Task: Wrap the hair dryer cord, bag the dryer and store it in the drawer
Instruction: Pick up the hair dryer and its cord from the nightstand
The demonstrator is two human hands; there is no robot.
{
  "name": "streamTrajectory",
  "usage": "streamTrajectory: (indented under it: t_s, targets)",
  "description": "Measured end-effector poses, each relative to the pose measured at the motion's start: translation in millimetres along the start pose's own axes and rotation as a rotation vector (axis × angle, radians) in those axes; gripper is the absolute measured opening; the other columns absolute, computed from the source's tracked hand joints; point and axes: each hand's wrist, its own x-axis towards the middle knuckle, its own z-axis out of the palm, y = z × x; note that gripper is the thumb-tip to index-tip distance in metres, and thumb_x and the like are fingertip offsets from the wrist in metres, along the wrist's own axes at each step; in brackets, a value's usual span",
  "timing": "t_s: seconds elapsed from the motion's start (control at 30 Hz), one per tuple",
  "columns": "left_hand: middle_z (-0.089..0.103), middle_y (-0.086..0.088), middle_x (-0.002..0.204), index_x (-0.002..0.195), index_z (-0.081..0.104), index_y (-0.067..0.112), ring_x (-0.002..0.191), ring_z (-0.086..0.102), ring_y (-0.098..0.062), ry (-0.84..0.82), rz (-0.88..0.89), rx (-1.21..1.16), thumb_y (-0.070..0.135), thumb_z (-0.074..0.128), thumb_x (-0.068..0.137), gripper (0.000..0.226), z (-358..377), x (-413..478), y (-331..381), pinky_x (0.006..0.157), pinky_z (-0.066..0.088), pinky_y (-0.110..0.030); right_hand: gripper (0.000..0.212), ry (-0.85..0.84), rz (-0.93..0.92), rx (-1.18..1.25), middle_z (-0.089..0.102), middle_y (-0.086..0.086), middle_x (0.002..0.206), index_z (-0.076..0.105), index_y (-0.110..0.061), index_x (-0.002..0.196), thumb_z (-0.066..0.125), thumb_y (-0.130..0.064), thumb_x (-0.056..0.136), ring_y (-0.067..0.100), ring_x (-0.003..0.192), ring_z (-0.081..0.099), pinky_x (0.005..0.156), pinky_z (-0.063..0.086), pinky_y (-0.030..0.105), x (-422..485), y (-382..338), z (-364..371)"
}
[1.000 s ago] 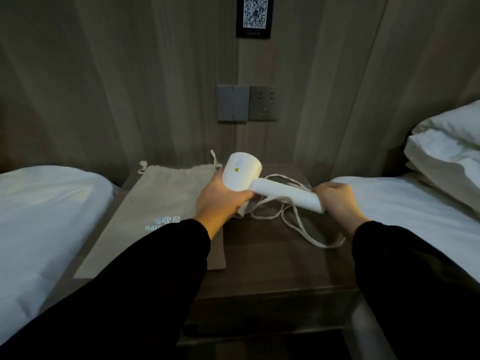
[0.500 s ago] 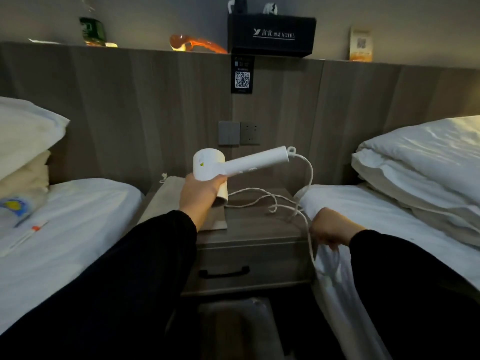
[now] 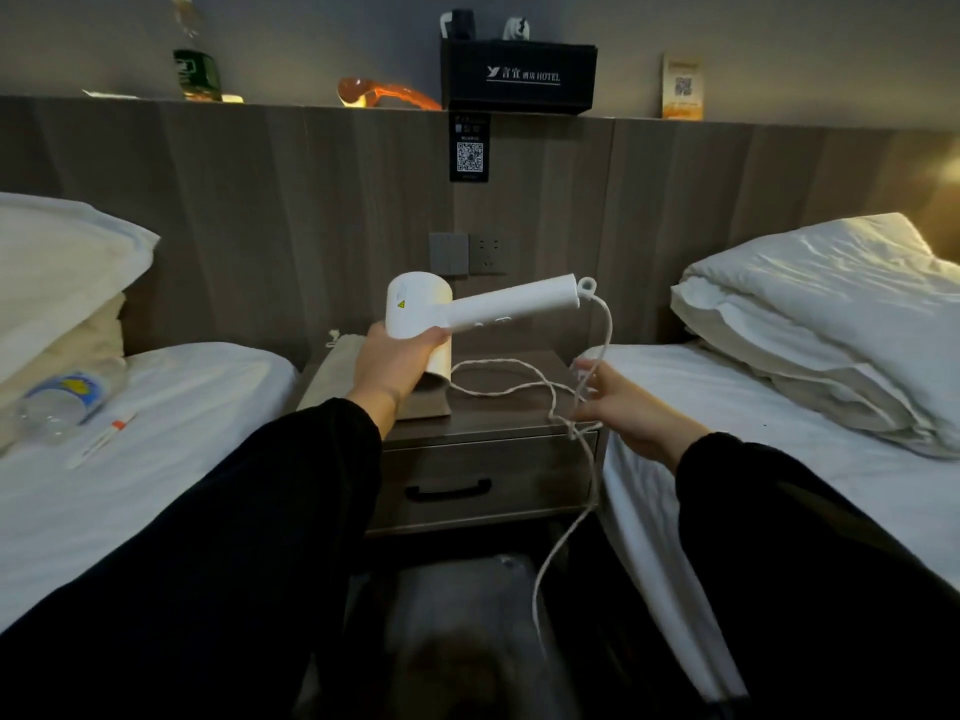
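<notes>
White plastic hair dryer (image 3: pixel 423 310): barrel upright, handle pointing right, slightly raised. Thin white cord (image 3: pixel 558 402) leaves handle end, loops loose over nightstand, hangs to floor. Beige cloth drawstring bag (image 3: pixel 332 366) flat on nightstand. Dark wood drawer (image 3: pixel 519 478), black handle, closed.

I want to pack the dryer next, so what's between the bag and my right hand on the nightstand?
In the head view, between the bag and the right hand come the left hand gripping the dryer, then loose cord on the nightstand.

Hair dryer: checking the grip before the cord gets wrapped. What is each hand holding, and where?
Left hand holds the hair dryer by its barrel; right hand, fingers spread, touches the cord.
</notes>
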Motion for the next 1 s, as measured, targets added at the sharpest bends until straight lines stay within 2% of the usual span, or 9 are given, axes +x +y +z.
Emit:
streamTrajectory:
  t_s: [0.07,0.17,0.27,0.33,0.43,0.57,0.77,0.9,1.0]
  targets:
    - [0.061,-0.002,0.106,0.108,0.048,0.023,0.095,0.061,-0.021,-0.014,-0.033,-0.064,0.041,0.074,0.067,0.052,-2,-4,-1,0.085,0.053,-0.041,0.023,0.047,-0.012,-0.136,0.060,0.020,0.121,0.061,-0.007,0.111,0.054,-0.010,0.089,0.028,0.100,0.060,0.078,0.048,0.030,-3,3,11]
    - [0.061,-0.006,0.109,0.110,0.048,0.019,0.097,0.060,-0.022,0.003,-0.118,-0.173,0.038,0.074,0.068,0.053,-6,-8,-6,0.088,0.052,-0.043,0.041,-0.018,0.001,-0.220,0.069,0.023,0.090,0.063,-0.009,0.075,0.036,-0.029,0.098,0.026,0.078,0.065,0.070,0.047,0.028,-10,3,22]
    - [0.060,-0.006,0.108,0.117,0.047,0.016,0.096,0.060,-0.023,0.078,-0.200,-0.214,0.042,0.073,0.066,0.063,-12,-9,-9,0.085,0.053,-0.040,0.046,-0.089,0.052,-0.055,0.054,0.012,0.047,0.048,-0.007,0.070,0.026,-0.033,0.100,0.014,0.033,0.048,0.042,0.042,0.018,-19,-5,29]
    - [0.060,-0.006,0.104,0.115,0.047,0.014,0.094,0.061,-0.023,0.135,-0.239,-0.271,0.040,0.072,0.067,0.061,-16,-10,-11,0.082,0.053,-0.038,0.041,-0.107,0.054,0.074,0.036,0.004,0.040,0.046,-0.008,0.071,0.031,-0.034,0.099,0.013,0.028,0.033,0.036,0.037,0.020,-19,-10,25]
    - [0.061,-0.007,0.102,0.114,0.049,0.013,0.092,0.063,-0.024,0.211,-0.289,-0.421,0.039,0.073,0.065,0.061,-23,-11,-14,0.086,0.054,-0.043,0.026,-0.158,0.030,0.082,0.039,0.004,0.049,0.047,-0.010,0.070,0.048,-0.018,0.095,0.011,0.036,0.036,0.036,0.035,0.021,-19,-18,13]
    - [0.060,-0.007,0.112,0.114,0.050,0.020,0.098,0.060,-0.025,0.154,-0.422,-0.631,0.046,0.074,0.051,0.072,-36,-8,-20,0.085,0.052,-0.047,0.031,0.070,0.018,-0.145,0.044,0.008,0.052,0.055,-0.011,0.063,0.050,-0.015,0.092,0.016,0.041,0.040,0.043,0.040,0.025,-21,-10,5]
    - [0.056,-0.003,0.098,0.107,0.047,0.016,0.094,0.059,-0.022,0.200,-0.276,-0.419,0.034,0.071,0.072,0.045,-37,-14,-33,0.088,0.051,-0.042,0.008,0.236,-0.058,-0.076,0.045,0.005,0.053,0.060,-0.008,0.083,0.065,-0.014,0.081,0.018,0.043,0.040,0.044,0.035,0.026,-14,-15,7]
    - [0.061,0.003,0.093,0.111,0.053,0.017,0.090,0.061,-0.016,0.158,-0.050,-0.195,0.031,0.071,0.073,0.044,-35,-19,-34,0.072,0.050,-0.028,0.066,0.323,-0.064,-0.040,0.058,0.015,0.093,0.031,-0.005,0.133,0.064,-0.009,0.076,0.020,0.067,0.057,0.059,0.047,0.029,-9,-23,21]
    - [0.061,0.006,0.102,0.117,0.052,0.023,0.091,0.060,-0.015,0.136,0.099,0.077,0.040,0.073,0.065,0.059,-37,-19,-38,0.071,0.050,-0.028,0.084,0.402,-0.135,-0.254,0.041,0.018,0.133,0.015,-0.010,0.144,0.062,-0.016,0.075,0.031,0.120,0.045,0.100,0.041,0.039,-6,-26,30]
